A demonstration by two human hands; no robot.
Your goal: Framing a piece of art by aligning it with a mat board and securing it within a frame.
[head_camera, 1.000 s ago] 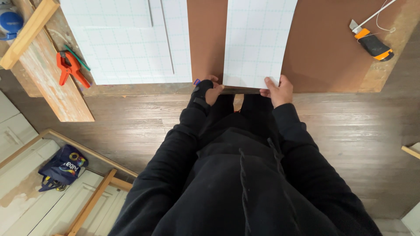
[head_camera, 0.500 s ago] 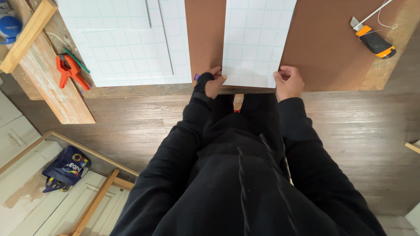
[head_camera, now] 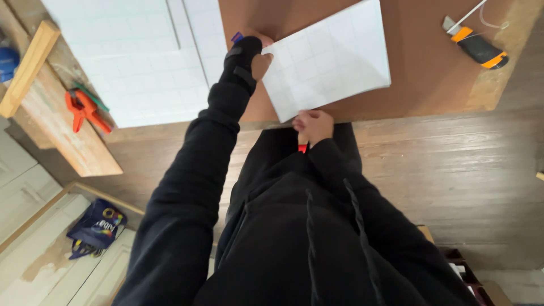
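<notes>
A white gridded sheet (head_camera: 331,62) lies turned at an angle on the brown board (head_camera: 419,73). My left hand (head_camera: 255,56), in a black sleeve and wrist wrap, grips the sheet's upper left corner; a small purple object (head_camera: 237,37) shows just beside it. At the board's near edge, my right hand (head_camera: 313,124) pinches the sheet's lower corner. A small red-tipped object (head_camera: 303,148) sticks out below that hand's fingers; what it is cannot be told.
Larger white gridded sheets (head_camera: 130,62) cover the board's left part. An orange clamp (head_camera: 85,107) rests on a wooden plank (head_camera: 68,136) at left. An orange and black utility knife (head_camera: 479,45) lies at upper right. A blue bag (head_camera: 96,226) sits on the floor.
The sheet has swung from straight to slanted. My left hand moved up and away along its left edge, while my right hand shifted left to the lower corner.
</notes>
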